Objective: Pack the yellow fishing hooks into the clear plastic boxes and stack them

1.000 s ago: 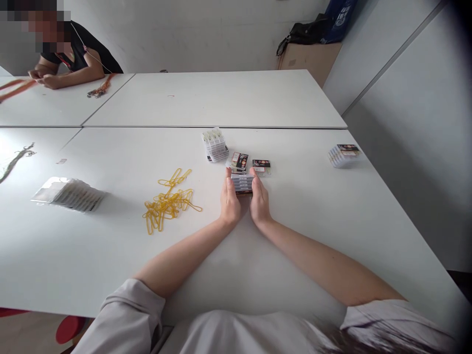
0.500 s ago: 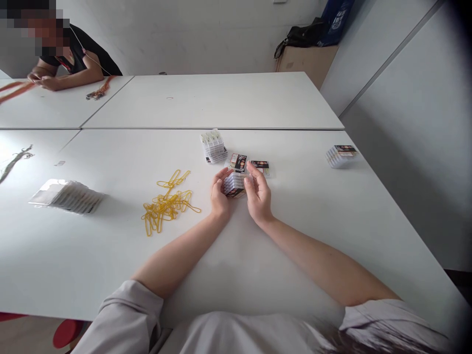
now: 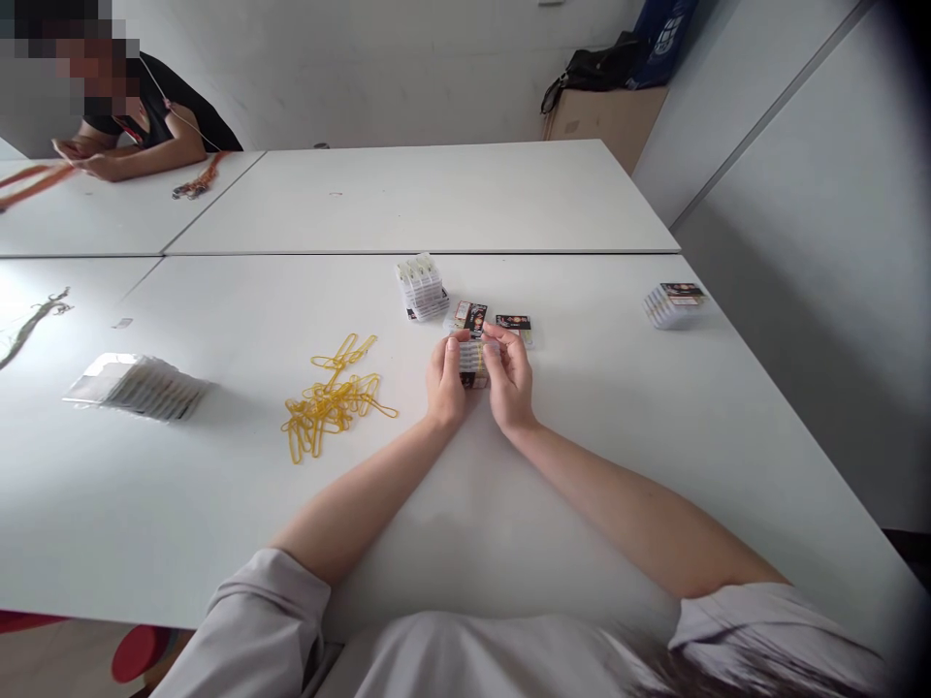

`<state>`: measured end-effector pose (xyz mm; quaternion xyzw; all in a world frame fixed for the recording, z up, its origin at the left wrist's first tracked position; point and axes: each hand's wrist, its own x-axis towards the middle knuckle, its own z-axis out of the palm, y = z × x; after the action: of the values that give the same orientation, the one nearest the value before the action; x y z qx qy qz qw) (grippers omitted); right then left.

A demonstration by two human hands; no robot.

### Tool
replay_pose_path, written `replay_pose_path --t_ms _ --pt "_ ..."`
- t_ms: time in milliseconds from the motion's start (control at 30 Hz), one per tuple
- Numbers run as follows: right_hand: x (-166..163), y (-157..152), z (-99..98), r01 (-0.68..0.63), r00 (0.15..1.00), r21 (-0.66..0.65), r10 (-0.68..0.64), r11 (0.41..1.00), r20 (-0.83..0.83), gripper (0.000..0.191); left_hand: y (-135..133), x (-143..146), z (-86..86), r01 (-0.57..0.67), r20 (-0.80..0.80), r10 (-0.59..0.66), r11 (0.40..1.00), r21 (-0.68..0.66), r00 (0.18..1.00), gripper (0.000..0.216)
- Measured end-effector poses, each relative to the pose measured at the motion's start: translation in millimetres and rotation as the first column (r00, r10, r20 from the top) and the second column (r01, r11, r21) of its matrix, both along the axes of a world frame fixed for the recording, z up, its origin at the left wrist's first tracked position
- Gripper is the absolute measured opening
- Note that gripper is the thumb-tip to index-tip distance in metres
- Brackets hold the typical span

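White table, both hands curled, gripping a small packet stack.

The gap between the left hand and the right hand was filled by a ridged stack of clear plastic packs. Just past them, flat black-labelled clear packs blocked the way forward; leftward, a tangled heap of thin yellow loops stood in the way. Rightward, the smooth white tabletop lay open up to a small black-topped clear stack.
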<state>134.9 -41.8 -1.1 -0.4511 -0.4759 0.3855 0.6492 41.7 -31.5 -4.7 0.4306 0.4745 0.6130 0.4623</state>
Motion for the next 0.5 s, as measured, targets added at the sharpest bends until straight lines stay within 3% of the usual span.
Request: replay_pose_path --t_ms 133,333,500 --pt "-1 7 2.0 0.017 0.996 -0.121 -0.027 0.992 -0.081 0.041 -1 6 3.7 0.035 0.002 -0.035 0.999 0.003 0.999 0.050" --pt "-7 12 1.8 -0.008 0.990 -0.241 -0.026 0.971 -0.139 0.044 0 17 6.9 -0.019 0.062 0.021 0.999 -0.043 0.998 0.032" --pt "-10 8 -3.0 0.009 0.994 -0.197 -0.031 0.980 -0.106 0.036 0 19 2.1 -0.047 0.074 0.051 0.997 -0.057 0.996 0.026"
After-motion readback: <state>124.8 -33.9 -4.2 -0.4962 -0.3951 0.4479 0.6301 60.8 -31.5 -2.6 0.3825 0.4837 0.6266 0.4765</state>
